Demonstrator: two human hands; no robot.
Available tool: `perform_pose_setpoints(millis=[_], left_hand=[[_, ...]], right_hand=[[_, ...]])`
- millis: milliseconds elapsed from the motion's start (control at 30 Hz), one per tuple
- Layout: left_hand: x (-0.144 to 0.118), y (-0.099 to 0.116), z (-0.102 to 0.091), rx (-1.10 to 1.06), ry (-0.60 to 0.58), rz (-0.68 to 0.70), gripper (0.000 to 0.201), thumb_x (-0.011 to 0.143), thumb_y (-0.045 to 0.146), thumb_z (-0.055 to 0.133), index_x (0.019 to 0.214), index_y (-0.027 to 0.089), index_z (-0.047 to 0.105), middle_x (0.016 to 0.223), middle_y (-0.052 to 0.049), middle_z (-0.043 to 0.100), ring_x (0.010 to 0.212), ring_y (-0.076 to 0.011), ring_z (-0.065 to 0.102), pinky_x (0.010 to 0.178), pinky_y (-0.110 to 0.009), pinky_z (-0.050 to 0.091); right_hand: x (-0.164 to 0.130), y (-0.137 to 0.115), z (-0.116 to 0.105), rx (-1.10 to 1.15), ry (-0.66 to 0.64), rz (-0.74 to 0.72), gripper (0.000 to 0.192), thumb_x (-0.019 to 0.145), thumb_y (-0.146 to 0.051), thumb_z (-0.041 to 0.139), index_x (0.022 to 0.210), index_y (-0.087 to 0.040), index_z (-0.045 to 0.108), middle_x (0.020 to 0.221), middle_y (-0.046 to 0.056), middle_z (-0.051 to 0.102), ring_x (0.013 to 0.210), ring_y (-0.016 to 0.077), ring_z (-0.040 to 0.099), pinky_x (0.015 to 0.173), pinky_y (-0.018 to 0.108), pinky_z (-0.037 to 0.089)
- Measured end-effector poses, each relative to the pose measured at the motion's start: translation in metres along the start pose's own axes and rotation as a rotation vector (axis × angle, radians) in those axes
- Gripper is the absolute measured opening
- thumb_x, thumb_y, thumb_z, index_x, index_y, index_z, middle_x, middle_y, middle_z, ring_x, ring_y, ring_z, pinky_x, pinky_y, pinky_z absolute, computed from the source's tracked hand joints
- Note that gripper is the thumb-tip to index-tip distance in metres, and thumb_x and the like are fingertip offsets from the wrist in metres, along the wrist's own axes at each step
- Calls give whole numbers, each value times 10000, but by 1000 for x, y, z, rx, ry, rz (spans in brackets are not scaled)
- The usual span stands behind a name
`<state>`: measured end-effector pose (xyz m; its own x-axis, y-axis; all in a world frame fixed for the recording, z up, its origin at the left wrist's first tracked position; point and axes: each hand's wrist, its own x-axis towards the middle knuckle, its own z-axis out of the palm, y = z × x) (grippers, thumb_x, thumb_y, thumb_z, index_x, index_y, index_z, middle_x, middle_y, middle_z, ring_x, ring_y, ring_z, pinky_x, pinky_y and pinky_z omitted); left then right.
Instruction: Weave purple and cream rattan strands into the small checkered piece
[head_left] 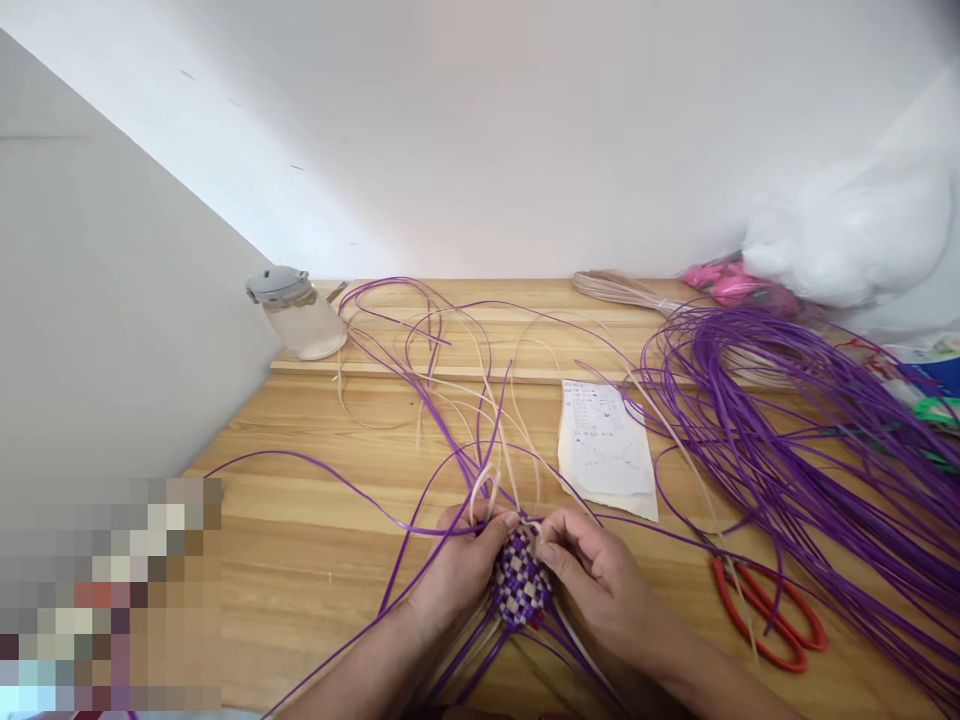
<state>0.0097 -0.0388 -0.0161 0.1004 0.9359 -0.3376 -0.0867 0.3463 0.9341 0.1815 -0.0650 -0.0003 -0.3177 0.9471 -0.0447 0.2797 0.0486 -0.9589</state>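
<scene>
Between my two hands is a small woven piece (523, 585) in a purple and beige checked pattern, with long loose strands running out of it on all sides. My left hand (469, 555) pinches its upper left edge, thumb on top, beside a small loop of beige strand (484, 485). At the upper right edge, my right hand (589, 560) has thumb and index finger closed on the weave; a pale strand seems to be at its fingertips. The exact grip there is partly hidden. Purple strands (442, 430) stretch away from the piece towards the back of the table.
Red-handled scissors (772, 610) lie to the right, partly under strands. A written paper sheet (606, 445) lies ahead. Bundled purple strands (750, 420) spread over the right side. A grey-lidded jar (300, 310) stands back left. White plastic bags (847, 230) sit back right.
</scene>
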Motion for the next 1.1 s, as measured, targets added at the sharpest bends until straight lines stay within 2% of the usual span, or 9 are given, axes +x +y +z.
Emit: perform_pose_setpoints(millis=[133,267,367,533,667,800,900,1000,1100], left_hand=[[2,2,-1,18,-25,-10,361,723,486,734,691,131,673,631,-22,612,594,-123,514,594,-227,401],[1,4,2,50,18,-7,293,695,414,757,729,128,702,674,-44,658,637,-148,563,628,-239,431],[0,1,8,108,77,14,247,735,376,710,733,129,711,690,-54,685,664,-169,592,645,-252,452],[-1,-5,11,193,99,65,188,759,326,686,724,143,716,698,-45,696,684,-179,613,663,-258,465],[-1,-4,6,171,72,49,243,763,373,705,745,131,709,670,-55,669,625,-159,566,611,-255,439],[-2,0,3,123,-8,63,282,765,408,720,762,126,710,695,-73,668,638,-159,560,629,-262,440],[-4,0,2,110,-25,69,267,770,393,719,755,127,705,714,-83,674,659,-167,568,642,-266,440],[-4,-1,0,101,-18,61,249,778,380,706,756,132,699,714,-82,671,665,-169,569,651,-269,433],[-4,1,-1,140,-66,50,231,772,366,707,746,137,705,705,-74,662,670,-171,565,659,-271,428]], right_hand=[[4,7,-1,25,5,29,185,977,-320,449,842,-199,487,764,-16,478,730,128,467,695,242,391],[9,8,-1,47,4,41,181,973,-333,456,860,-197,495,780,-13,499,743,129,480,696,244,393],[11,7,0,73,-22,66,197,968,-345,458,847,-192,488,752,-18,487,711,123,471,658,240,390],[11,4,-3,185,-154,110,230,931,-361,524,801,-180,469,696,-27,516,657,103,486,617,226,405],[14,-2,-15,309,-299,263,338,921,-500,507,852,-170,494,710,-13,588,584,97,578,551,217,465],[28,-8,-23,275,-130,348,367,904,-558,476,932,-193,501,732,-26,591,470,97,590,364,173,393],[43,-8,-20,111,-137,338,297,889,-485,518,890,-189,552,647,-41,569,386,75,516,319,163,311],[62,-9,-15,56,-91,241,246,867,-428,561,790,-196,538,493,-67,496,376,85,489,364,178,334],[94,-16,-15,-4,129,78,231,860,-366,575,719,-206,486,475,-72,475,419,93,505,440,197,382]])
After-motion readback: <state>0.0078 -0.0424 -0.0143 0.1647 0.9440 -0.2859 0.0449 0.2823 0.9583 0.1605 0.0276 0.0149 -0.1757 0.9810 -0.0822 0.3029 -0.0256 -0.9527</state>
